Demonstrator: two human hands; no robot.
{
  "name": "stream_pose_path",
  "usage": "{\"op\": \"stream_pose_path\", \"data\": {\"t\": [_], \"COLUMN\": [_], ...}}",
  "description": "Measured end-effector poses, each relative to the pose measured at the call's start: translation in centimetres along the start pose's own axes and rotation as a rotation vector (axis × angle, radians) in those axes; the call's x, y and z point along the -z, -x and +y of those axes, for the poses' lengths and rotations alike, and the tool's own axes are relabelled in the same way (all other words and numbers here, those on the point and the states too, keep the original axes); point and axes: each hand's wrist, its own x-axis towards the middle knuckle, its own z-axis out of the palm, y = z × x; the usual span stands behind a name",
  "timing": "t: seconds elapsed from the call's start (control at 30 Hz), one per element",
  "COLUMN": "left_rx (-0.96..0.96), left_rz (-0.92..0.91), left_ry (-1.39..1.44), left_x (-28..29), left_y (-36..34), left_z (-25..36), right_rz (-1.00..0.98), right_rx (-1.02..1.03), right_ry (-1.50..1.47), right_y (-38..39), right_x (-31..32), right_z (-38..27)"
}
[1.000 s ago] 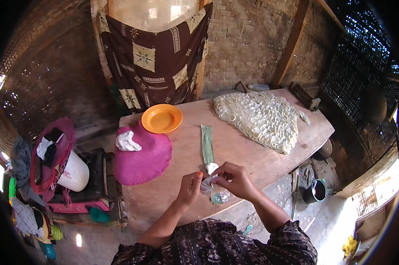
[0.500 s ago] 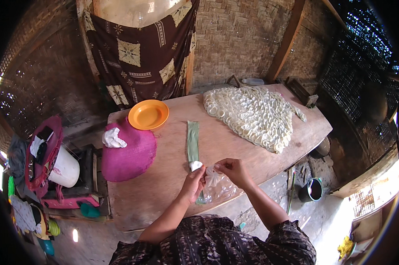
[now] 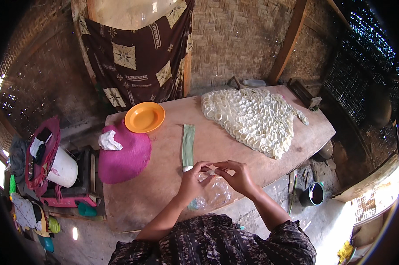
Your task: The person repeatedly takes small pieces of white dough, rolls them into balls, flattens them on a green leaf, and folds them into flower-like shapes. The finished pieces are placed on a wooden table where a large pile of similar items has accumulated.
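My left hand [image 3: 192,182] and my right hand [image 3: 238,177] meet over the near edge of the table, fingertips pinched close together. Between them is a small whitish piece [image 3: 212,172], mostly covered by the fingers; its kind cannot be made out. Under the hands, clear plastic film [image 3: 217,193] lies crumpled on the tabletop. A green leaf strip [image 3: 188,143] stretches away from my left hand. At its near end sits a white lump [image 3: 187,168], partly hidden by that hand.
Many thin pale rounds [image 3: 252,117] cover the table's far right. On the left, an orange plate [image 3: 144,117] overlaps a magenta mat [image 3: 125,161] with a crumpled white cloth [image 3: 110,140]. A white bucket [image 3: 63,168] and stove [image 3: 87,187] stand beyond the table's left edge.
My left hand has risen slightly and both hands have come together. The whitish material that hung between them is now gathered at the fingertips. The view has shifted slightly.
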Motion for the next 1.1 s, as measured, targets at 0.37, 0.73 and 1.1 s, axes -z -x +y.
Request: {"op": "stream_pose_path", "data": {"t": [0.37,0.73,1.1], "left_rx": [0.163,0.565,0.569], "left_rz": [0.019,0.287,0.327], "left_ry": [0.007,0.791,0.796], "left_x": [1.5,-1.4,-3.1], "left_y": [-1.2,0.5,-1.4], "left_z": [0.6,-6.2,-6.6], "right_rz": [0.0,-0.162,0.02], "right_rx": [0.221,-0.599,-0.33], "right_ry": [0.162,-1.11,-0.673], "right_y": [-2.1,-2.0,-2.4], "right_x": [1.0,-4.3,-1.9], "right_z": [1.0,11.3,8.2]}}
